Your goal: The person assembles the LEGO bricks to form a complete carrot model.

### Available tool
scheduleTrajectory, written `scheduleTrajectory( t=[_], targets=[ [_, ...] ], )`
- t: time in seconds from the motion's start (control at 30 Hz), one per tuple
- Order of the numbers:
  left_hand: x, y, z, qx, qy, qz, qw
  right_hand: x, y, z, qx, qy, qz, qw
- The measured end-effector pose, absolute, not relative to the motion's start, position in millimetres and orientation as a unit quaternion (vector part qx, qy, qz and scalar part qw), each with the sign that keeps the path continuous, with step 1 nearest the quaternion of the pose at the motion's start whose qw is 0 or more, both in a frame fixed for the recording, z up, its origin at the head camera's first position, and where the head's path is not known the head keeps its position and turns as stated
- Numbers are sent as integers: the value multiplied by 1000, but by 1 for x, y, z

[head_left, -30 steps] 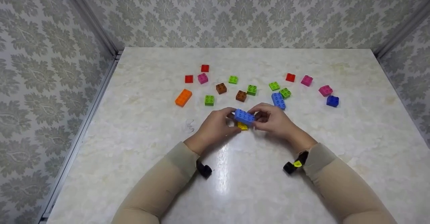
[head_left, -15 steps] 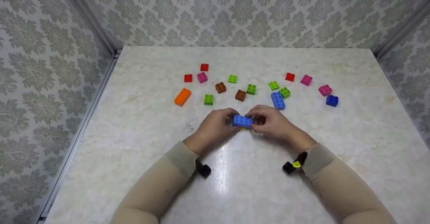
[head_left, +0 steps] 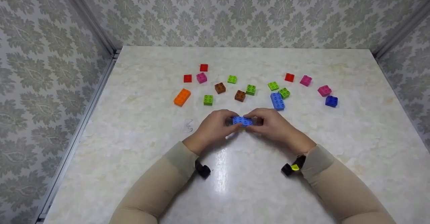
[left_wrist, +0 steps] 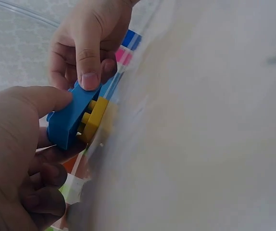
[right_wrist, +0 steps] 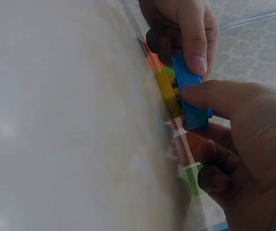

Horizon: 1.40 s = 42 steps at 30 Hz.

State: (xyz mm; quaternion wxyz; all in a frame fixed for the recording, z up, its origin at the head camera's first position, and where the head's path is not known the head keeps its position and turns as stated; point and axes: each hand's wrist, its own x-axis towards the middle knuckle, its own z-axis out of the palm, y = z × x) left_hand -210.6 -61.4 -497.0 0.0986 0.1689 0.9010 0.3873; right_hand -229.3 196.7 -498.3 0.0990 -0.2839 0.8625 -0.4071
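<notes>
A light blue building brick (head_left: 242, 120) is pinched at one end by my left hand (head_left: 215, 125) and at the other by my right hand (head_left: 272, 125). Directly beneath it, a yellow building brick (left_wrist: 97, 117) lies on the table, mostly hidden in the head view. In the left wrist view the blue brick slants over the yellow studs, with a gap at one end. The right wrist view also shows the yellow brick (right_wrist: 167, 92) with some studs exposed under the blue brick (right_wrist: 192, 108).
Beyond my hands lie a second light blue brick (head_left: 277, 101), an orange brick (head_left: 182, 97), two brown bricks (head_left: 240, 95), several green bricks (head_left: 208, 100), pink bricks (head_left: 325, 90), red pieces (head_left: 289, 77) and a dark blue brick (head_left: 331, 101). Patterned walls border the table (head_left: 134, 170).
Held in both hands, the light blue brick has come down over the yellow brick and turned from slanted to nearly level across, covering most of the yellow in the head view.
</notes>
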Motion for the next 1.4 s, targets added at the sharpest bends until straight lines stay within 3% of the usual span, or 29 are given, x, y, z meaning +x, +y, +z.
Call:
scheduleTrajectory(
  t=[1.2, 1.4],
  targets=[
    [-210, -66, -488, 171, 918, 337, 123, -226, 191, -495, -291, 878, -368, 98],
    [-221, -83, -478, 122, 909, 384, 106, -225, 193, -493, -287, 886, -351, 101]
  ],
)
